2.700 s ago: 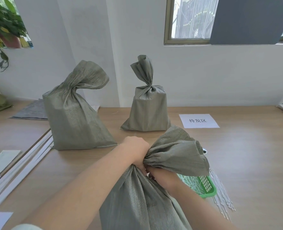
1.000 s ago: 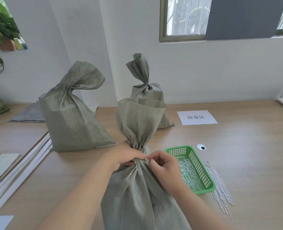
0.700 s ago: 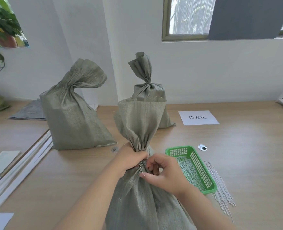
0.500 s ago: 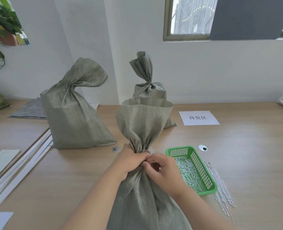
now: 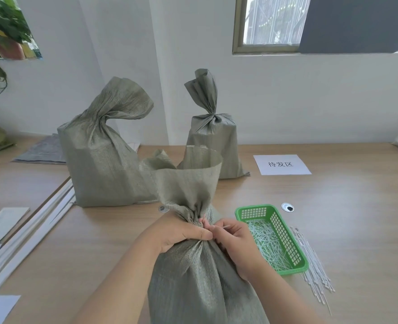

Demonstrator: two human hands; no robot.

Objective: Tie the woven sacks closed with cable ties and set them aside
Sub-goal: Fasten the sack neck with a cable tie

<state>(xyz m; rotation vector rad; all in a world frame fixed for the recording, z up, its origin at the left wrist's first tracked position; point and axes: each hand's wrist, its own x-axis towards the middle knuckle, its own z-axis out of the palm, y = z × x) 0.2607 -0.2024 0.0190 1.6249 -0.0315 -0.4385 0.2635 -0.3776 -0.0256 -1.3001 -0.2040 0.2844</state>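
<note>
Finally the cable tie [image 5: 222, 227] is pinched by the right hand [image 5: 236, 245], beside the woven sack [image 5: 193, 288] neck squeezed by the left hand [image 5: 178, 232], so cinching's next.

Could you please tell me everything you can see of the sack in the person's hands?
The sack is grey-green woven cloth, full, standing upright on the wooden table. Its neck is gathered tight, and the mouth flares open above. The left hand grips the neck; the right hand pinches a thin white cable tie there. Whether the tie is fastened cannot be told.
</note>
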